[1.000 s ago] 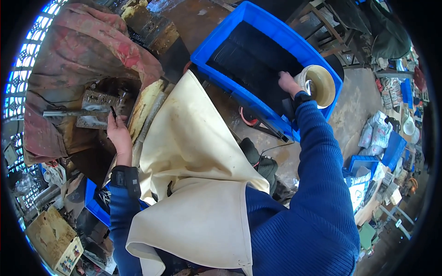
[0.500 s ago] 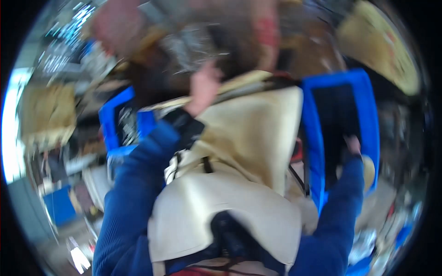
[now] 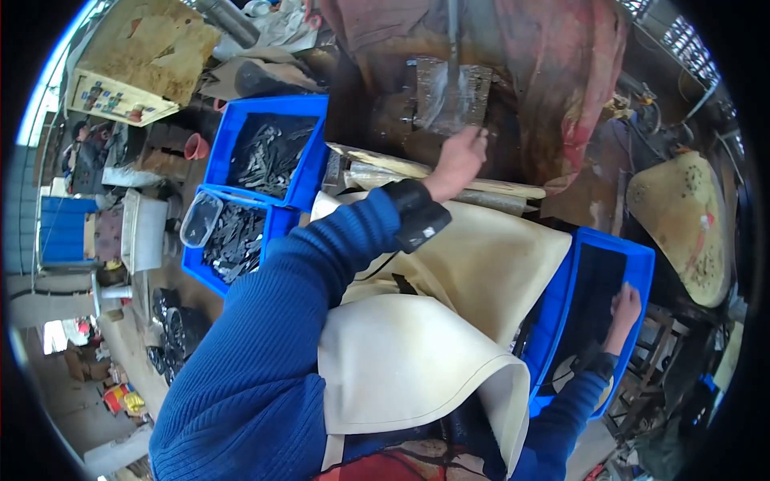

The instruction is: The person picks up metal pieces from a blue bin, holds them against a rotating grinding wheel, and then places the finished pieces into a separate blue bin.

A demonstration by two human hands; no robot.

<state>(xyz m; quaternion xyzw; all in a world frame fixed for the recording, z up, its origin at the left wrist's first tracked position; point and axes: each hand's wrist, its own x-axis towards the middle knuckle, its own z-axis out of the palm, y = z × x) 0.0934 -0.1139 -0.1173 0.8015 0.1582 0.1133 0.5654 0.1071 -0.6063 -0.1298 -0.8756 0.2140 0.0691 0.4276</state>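
My left hand (image 3: 459,164) reaches forward over the wooden front edge of a work surface, its fingers pinched together. Their tips are just in front of a wet, shiny metal plate (image 3: 433,94) below an upright rod (image 3: 453,36). Whatever the fingers hold, if anything, is too small to make out. My right hand (image 3: 626,311) is down in the long blue bin (image 3: 646,268) on the right, fingers curled in above its dark contents (image 3: 595,289). What it grips is hidden. A cream apron (image 3: 401,361) covers my lap.
Two blue bins (image 3: 215,164) to the left hold dark strips (image 3: 269,156), with a clear plastic tub (image 3: 202,218) on the nearer one. Stained reddish cloth (image 3: 553,80) hangs around the plate. A worn, padded board (image 3: 682,228) stands at the far right. A stained box (image 3: 144,52) sits far left.
The view has turned and is sharper now, so the bench and bins appear shifted to the right. My left hand remains near the plate, and my right hand is still in the right-hand bin.
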